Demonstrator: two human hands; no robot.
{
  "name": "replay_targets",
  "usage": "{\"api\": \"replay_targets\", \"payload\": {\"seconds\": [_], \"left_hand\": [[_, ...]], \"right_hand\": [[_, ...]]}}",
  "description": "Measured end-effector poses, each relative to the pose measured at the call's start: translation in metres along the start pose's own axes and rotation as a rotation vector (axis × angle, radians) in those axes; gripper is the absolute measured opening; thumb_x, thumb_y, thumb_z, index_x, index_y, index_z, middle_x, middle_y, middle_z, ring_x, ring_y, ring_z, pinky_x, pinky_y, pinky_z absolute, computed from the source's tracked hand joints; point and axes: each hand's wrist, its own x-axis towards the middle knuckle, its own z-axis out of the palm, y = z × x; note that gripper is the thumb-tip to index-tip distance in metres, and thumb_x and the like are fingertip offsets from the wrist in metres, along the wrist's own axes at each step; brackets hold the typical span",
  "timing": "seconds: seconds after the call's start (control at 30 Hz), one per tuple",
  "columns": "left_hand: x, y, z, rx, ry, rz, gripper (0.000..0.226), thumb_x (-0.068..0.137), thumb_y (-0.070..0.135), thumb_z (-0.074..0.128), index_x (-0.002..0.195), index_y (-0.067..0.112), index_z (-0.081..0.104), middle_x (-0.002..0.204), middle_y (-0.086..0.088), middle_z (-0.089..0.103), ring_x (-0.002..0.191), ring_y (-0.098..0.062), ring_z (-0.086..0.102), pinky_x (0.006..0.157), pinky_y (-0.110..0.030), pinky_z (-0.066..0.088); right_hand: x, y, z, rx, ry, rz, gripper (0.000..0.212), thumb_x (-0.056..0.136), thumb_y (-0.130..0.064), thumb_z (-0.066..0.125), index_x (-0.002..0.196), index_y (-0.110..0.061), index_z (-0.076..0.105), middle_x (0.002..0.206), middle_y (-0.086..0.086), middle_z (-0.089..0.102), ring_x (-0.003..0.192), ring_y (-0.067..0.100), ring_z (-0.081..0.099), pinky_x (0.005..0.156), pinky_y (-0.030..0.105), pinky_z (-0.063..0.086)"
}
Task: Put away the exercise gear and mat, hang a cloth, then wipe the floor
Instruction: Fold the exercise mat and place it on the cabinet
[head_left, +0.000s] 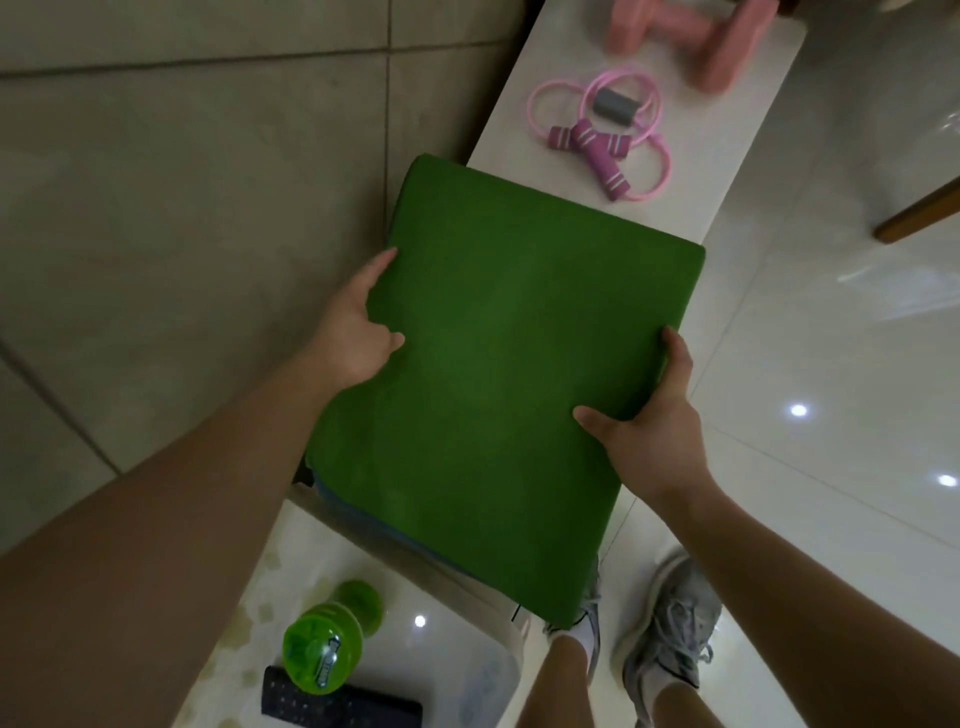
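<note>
both hands, left (358, 322) and right (649, 421), clamp the folded green foam mat (498, 364) over the white surface (737, 104); best lowered level, short of the pink skipping rope (602, 140).

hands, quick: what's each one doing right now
Left hand: closed on the left edge of the folded green mat, holding it.
Right hand: closed on the mat's right edge, holding it.
</note>
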Motion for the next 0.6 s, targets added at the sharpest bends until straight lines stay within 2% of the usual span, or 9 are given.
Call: {"api": "replay_targets", "payload": {"seconds": [0.2, 0.3, 0.47, 0.6], "left_hand": [[0.015, -0.032, 0.006, 0.030, -0.027, -0.006, 0.094, 0.084, -0.010, 0.066, 0.153, 0.040, 0.025, 0.143, 0.014, 0.038, 0.129, -0.005, 0.040, 0.106, -0.020, 0.031], [0.023, -0.040, 0.012, 0.016, -0.031, 0.003, 0.095, 0.083, -0.010, 0.066, 0.153, 0.041, 0.025, 0.147, 0.012, 0.040, 0.131, -0.006, 0.041, 0.107, -0.021, 0.032], [0.028, -0.048, 0.018, 0.024, -0.036, 0.013, 0.094, 0.086, -0.008, 0.064, 0.154, 0.041, 0.022, 0.151, 0.010, 0.037, 0.128, -0.003, 0.039, 0.104, -0.017, 0.031], [0.031, -0.051, 0.022, 0.050, -0.052, 0.029, 0.093, 0.087, -0.007, 0.064, 0.154, 0.040, 0.019, 0.155, 0.008, 0.034, 0.127, 0.002, 0.035, 0.103, -0.014, 0.028]], "right_hand": [[0.009, 0.016, 0.020, -0.024, 0.000, 0.013, 0.108, 0.078, -0.015, 0.080, 0.150, -0.040, 0.003, 0.141, 0.004, 0.051, 0.120, 0.030, 0.055, 0.098, 0.041, 0.047], [0.014, 0.023, 0.026, -0.032, 0.021, 0.015, 0.109, 0.076, -0.015, 0.081, 0.148, -0.043, 0.004, 0.139, 0.005, 0.051, 0.118, 0.030, 0.056, 0.097, 0.043, 0.050], [0.019, 0.032, 0.032, -0.041, 0.044, -0.006, 0.107, 0.076, -0.018, 0.081, 0.146, -0.047, 0.005, 0.141, 0.005, 0.051, 0.119, 0.030, 0.056, 0.098, 0.044, 0.050], [0.023, 0.040, 0.033, -0.070, 0.038, -0.023, 0.109, 0.075, -0.023, 0.082, 0.145, -0.048, 0.003, 0.144, 0.005, 0.048, 0.124, 0.030, 0.053, 0.102, 0.049, 0.047]]}}
